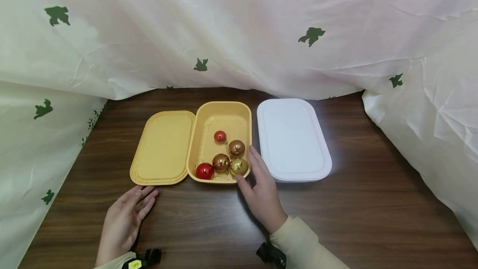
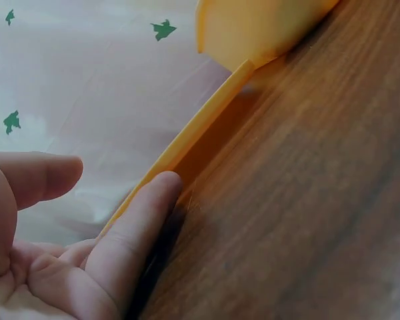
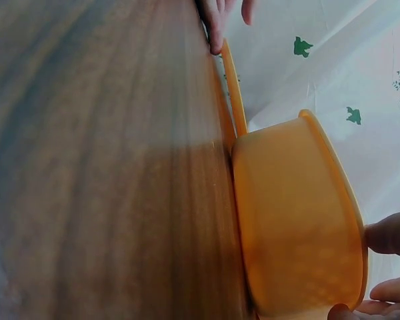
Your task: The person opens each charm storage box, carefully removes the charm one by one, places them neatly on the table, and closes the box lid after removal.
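In the head view a yellow box (image 1: 209,121) stands uncovered, with red, bronze and gold shiny ball ornaments (image 1: 221,163) mostly toward its near end. My right hand (image 1: 263,192) touches the box's near right corner, fingers along the right side and thumb at the near rim. Left of the box lies its flat yellow lid (image 1: 164,146). At the lid's near edge is my left hand (image 1: 125,217), its fingers extended. The left wrist view has a fingertip against the underside of the lid's edge (image 2: 200,123), a dark gap below it; the thumb stays apart.
A white lidded box (image 1: 293,138) stands right of the yellow one, beyond my right fingers. Pale cloth (image 1: 246,32) with green bird shapes hangs behind and at both sides of the brown wooden tabletop (image 1: 201,227).
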The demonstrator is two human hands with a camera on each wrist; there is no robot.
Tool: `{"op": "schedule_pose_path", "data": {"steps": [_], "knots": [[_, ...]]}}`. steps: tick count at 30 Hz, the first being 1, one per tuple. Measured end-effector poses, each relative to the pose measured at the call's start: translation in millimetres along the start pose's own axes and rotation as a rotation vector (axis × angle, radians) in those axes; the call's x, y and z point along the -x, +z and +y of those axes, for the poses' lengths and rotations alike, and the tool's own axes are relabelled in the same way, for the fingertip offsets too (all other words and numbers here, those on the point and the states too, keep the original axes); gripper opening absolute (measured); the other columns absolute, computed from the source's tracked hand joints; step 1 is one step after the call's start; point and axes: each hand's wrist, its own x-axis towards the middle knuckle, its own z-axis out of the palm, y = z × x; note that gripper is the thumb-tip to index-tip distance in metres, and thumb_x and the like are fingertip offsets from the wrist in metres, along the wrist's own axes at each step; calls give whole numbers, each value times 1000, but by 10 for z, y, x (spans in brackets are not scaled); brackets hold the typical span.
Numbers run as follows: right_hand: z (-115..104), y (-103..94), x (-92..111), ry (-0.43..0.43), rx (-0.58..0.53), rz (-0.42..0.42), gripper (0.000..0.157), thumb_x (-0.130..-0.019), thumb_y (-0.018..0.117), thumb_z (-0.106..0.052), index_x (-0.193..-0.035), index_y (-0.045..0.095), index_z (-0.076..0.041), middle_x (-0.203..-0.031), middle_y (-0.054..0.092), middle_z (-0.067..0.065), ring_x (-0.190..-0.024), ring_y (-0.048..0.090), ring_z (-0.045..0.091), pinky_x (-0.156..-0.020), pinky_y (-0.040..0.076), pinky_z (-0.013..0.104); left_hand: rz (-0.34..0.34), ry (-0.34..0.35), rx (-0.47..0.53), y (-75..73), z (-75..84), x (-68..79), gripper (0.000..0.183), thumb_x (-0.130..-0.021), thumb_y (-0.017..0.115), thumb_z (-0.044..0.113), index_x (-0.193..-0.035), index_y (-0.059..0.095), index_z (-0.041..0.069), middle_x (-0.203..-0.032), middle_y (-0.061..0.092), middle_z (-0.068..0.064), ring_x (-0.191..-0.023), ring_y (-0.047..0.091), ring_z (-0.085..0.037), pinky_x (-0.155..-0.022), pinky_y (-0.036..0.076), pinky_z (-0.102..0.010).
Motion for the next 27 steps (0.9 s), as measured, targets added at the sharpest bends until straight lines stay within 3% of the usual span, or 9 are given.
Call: {"op": "schedule_pose_path", "data": {"steps": [8, 16, 21, 27], "knots": [[0, 3, 2, -3, -4, -1, 70, -90, 73, -5, -152, 40, -1, -161, 34, 11, -147, 32, 19, -116, 31, 37, 1, 55, -9, -11, -61, 101, 63, -105, 53, 22, -149, 22, -12, -120, 71, -1, -113, 66, -13, -93, 54, -27], [14, 9, 2, -4, -1, 3, 71, -90, 73, -5, -153, 40, -4, -161, 34, 11, -147, 31, 19, -116, 31, 36, 69, 119, 11, 58, -60, 127, 53, -103, 58, 17, -143, 36, -10, -119, 71, -2, -112, 67, -13, -93, 54, -26], [9, 7, 3, 1, -25, 4, 73, -89, 74, -3, -153, 40, -5, -160, 34, 10, -147, 32, 18, -115, 32, 33, 141, 175, 64, 162, -22, 124, 41, -99, 62, 7, -136, 50, -7, -114, 73, -5, -107, 69, -15, -89, 56, -26], [-11, -15, 2, 21, -49, -2, 75, -88, 74, -2, -153, 39, -6, -161, 33, 8, -146, 32, 18, -114, 33, 30, 216, 210, 53, 362, 44, 100, 42, -96, 66, 3, -134, 53, -9, -113, 73, -7, -105, 70, -17, -87, 57, -28]]}}
